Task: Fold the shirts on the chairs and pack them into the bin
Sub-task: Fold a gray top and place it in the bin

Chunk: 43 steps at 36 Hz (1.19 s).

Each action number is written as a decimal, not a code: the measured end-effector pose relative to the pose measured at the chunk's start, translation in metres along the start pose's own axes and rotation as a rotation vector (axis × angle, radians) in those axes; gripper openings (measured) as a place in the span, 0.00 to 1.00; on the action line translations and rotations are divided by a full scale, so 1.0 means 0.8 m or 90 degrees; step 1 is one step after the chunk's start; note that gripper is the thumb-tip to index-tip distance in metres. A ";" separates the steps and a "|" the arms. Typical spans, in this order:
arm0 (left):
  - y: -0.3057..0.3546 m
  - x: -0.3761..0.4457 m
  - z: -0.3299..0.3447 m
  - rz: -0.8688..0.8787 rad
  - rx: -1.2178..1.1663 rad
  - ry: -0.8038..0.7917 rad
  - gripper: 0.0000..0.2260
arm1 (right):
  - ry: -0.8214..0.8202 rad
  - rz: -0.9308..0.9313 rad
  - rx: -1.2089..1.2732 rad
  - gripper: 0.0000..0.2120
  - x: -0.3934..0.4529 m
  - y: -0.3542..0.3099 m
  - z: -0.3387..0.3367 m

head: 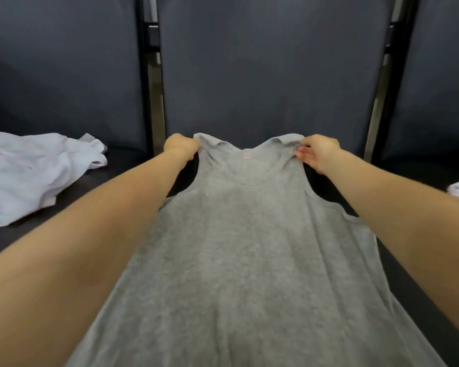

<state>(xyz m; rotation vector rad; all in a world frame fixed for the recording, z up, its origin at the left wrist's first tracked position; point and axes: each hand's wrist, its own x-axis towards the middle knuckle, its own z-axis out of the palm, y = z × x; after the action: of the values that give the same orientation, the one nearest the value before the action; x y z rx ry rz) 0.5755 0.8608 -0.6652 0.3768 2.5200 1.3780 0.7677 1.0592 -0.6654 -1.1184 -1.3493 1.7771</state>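
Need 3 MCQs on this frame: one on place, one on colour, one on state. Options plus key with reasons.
1. Where does the crumpled white shirt lie?
A. On the left chair seat
B. In a bin
C. On the grey top

2. What colour is the tank top spread on the middle chair?
A. Blue
B. Grey
C. Red

3. What are the two hands doing?
A. Hanging idle
B. Each pinching a shoulder strap
C. Pressing flat on the hem

Key: 1 A, it sits on the dark seat to the left, apart from the grey top. 2 B, the cloth is plain grey. 3 B, the left hand and right hand each pinch a strap end.
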 end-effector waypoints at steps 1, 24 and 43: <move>-0.006 -0.007 -0.001 0.019 0.039 0.013 0.12 | 0.021 -0.012 -0.010 0.07 0.000 0.003 -0.006; -0.103 -0.188 -0.121 0.180 0.207 -0.099 0.07 | -0.083 -0.206 -0.728 0.17 -0.234 0.037 -0.136; -0.114 -0.127 -0.125 0.091 0.030 0.196 0.12 | 0.144 -0.225 -0.353 0.04 -0.136 0.015 -0.169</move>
<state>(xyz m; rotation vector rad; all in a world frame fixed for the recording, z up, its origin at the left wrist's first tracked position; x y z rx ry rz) 0.6279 0.7009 -0.6808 0.3863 2.8258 1.5351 0.9369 1.0194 -0.6653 -1.2182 -1.8179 1.0147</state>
